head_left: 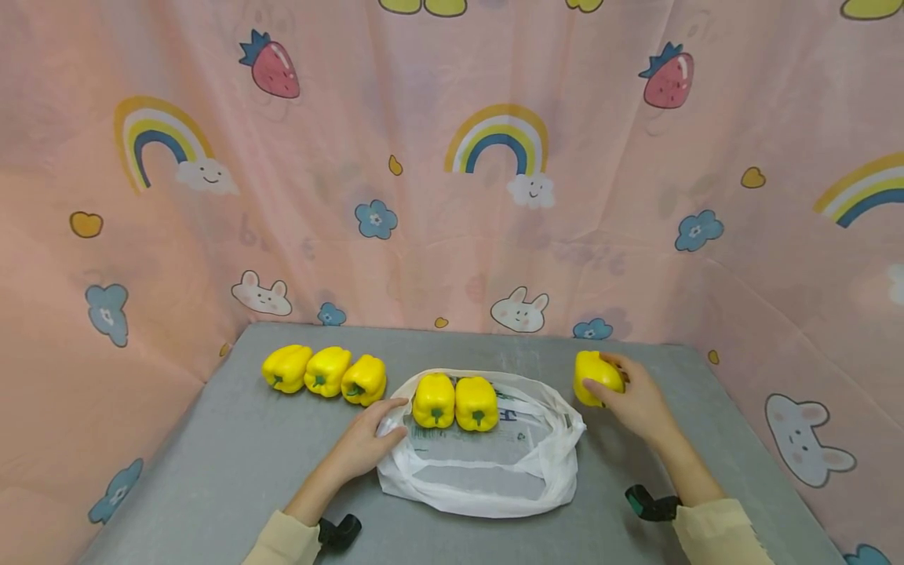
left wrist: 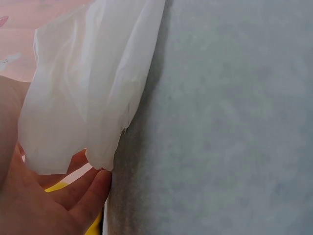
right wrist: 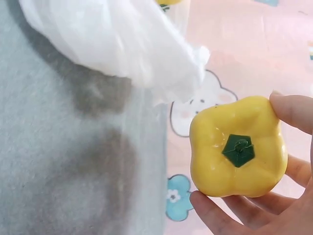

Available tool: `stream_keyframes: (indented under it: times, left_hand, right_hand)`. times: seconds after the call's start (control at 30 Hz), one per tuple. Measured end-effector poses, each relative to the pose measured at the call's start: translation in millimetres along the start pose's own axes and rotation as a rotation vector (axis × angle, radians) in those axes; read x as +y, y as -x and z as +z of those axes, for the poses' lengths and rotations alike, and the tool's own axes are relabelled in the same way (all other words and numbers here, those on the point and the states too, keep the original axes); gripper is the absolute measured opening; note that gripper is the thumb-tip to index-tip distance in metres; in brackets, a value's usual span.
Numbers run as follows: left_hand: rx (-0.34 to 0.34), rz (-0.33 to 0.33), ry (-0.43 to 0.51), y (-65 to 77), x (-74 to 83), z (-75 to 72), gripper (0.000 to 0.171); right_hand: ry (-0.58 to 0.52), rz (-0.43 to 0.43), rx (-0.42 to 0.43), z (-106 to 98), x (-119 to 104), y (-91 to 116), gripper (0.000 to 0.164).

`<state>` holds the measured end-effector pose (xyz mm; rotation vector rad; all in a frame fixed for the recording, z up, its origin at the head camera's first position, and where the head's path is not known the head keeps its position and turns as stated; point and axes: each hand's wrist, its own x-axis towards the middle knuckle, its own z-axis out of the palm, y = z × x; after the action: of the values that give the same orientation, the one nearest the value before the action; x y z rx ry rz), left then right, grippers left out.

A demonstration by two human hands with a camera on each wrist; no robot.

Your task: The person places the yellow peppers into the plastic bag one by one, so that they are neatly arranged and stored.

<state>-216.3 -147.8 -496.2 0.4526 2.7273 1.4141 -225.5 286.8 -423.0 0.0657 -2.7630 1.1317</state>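
Observation:
A white plastic bag (head_left: 487, 502) lies with its mouth spread wide on the grey table. Two yellow bell peppers (head_left: 434, 402) sit side by side within its mouth, stems toward me. My left hand (head_left: 367, 439) holds the bag's left rim, and white plastic (left wrist: 83, 88) passes between thumb and fingers in the left wrist view. To the right of the bag, my right hand (head_left: 636, 400) grips another yellow bell pepper (head_left: 596, 378) between thumb and fingers. Its green stem faces the right wrist camera, where the whole pepper (right wrist: 234, 161) shows.
Three more yellow bell peppers (head_left: 328, 372) stand in a row at the back left of the grey table (head_left: 247, 471). A pink patterned curtain (head_left: 424, 259) encloses the table at the back and both sides. Black cameras (head_left: 653, 504) are strapped to the wrists.

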Motion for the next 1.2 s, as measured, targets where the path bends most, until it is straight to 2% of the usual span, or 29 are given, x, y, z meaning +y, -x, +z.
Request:
stream_keyframes:
  times: [0.53, 1.0, 1.2]
  left_hand:
    - [-0.002, -0.013, -0.001, -0.3, -1.3, 0.5, 0.047]
    - [-0.005, -0.028, -0.008, 0.2, -1.8, 0.9, 0.048]
    - [-0.008, -0.013, -0.002, 1.2, -0.3, 0.5, 0.047]
  right_hand:
    - [-0.021, -0.043, 0.024, 1.8, -29.4, 7.5, 0.074]
    - [-0.057, -0.064, 0.014, 13.9, -40.6, 12.4, 0.070]
    - [-0.060, -0.072, 0.003, 22.1, -43.5, 13.3, 0.068]
